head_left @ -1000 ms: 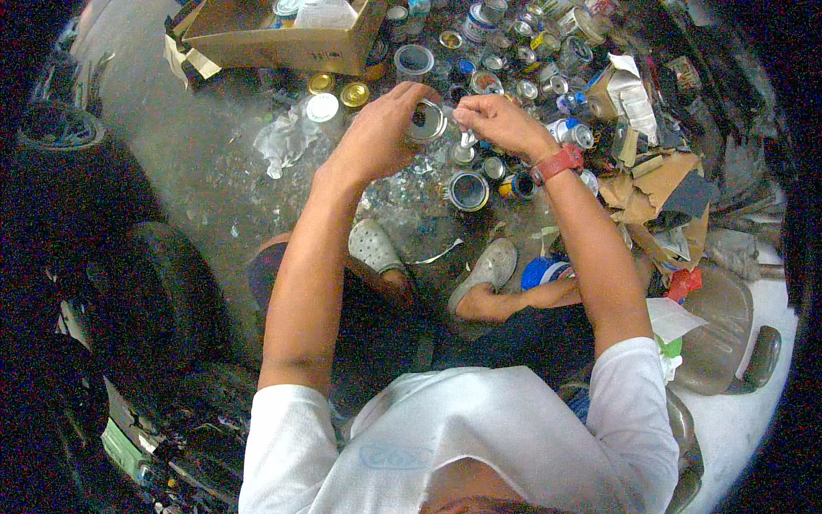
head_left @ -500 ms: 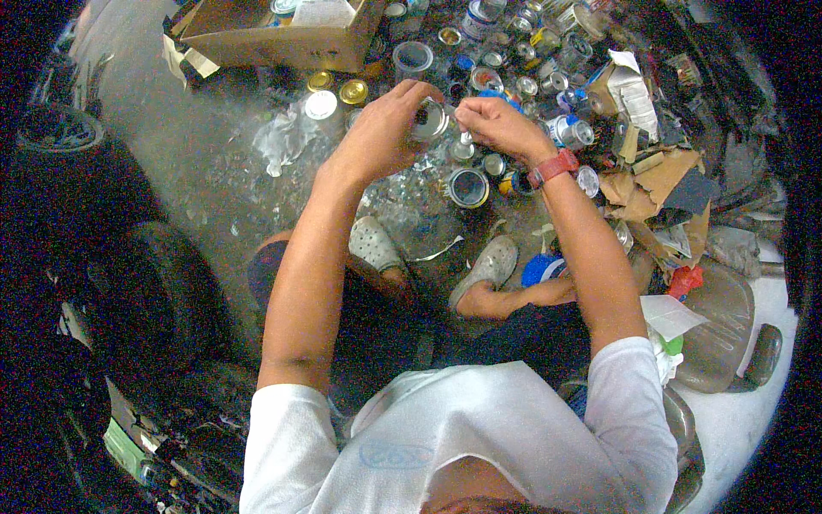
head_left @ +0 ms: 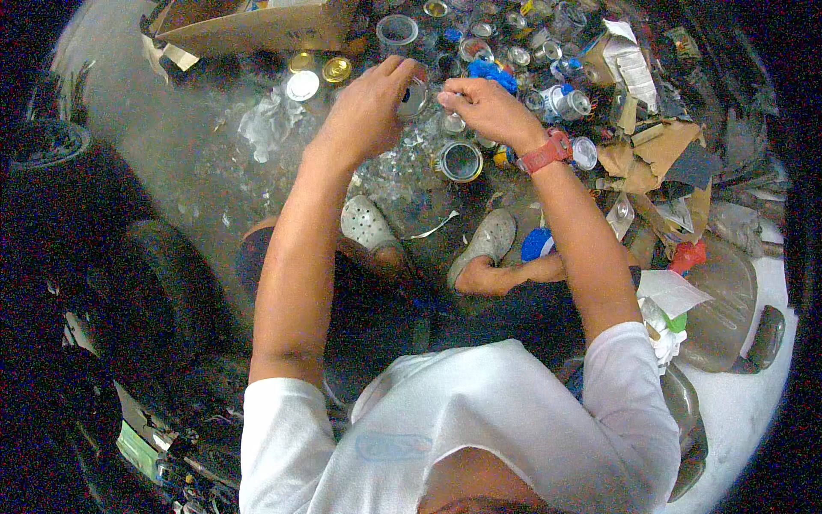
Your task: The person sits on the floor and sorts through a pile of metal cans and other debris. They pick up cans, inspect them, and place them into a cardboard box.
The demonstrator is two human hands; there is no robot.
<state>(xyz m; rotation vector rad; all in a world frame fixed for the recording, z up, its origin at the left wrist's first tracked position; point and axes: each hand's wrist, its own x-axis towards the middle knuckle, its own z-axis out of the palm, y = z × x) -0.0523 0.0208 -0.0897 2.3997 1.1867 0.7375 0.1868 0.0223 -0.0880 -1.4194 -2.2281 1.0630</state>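
Note:
Out in front, my left hand (head_left: 364, 111) is closed round a small round can (head_left: 417, 98) with a shiny rim, its side mostly hidden by my fingers. Just right of it, my right hand (head_left: 492, 110) has thumb and forefinger pinched together, a small gap from the can. What the pinch holds, if anything, is too small to make out. A red watch (head_left: 546, 152) is on my right wrist. Below the hands an open can (head_left: 461, 161) with a dark inside stands on the floor. Crumpled blue material (head_left: 494, 77) lies behind my right hand.
Gold lids (head_left: 337, 69) and a white lid (head_left: 302, 86) lie left, near crumpled plastic (head_left: 267, 124). A cardboard box (head_left: 248, 32) and a clear tub (head_left: 397, 32) are beyond. Several cans (head_left: 567, 103) crowd the right, beside torn cardboard (head_left: 655, 176) and a chair (head_left: 719, 300). A tyre (head_left: 171, 283) stands left.
The whole view has shifted slightly, so hands and floor sit higher and further left. My right hand has turned a little, and more of the blue material shows. My left hand keeps the can.

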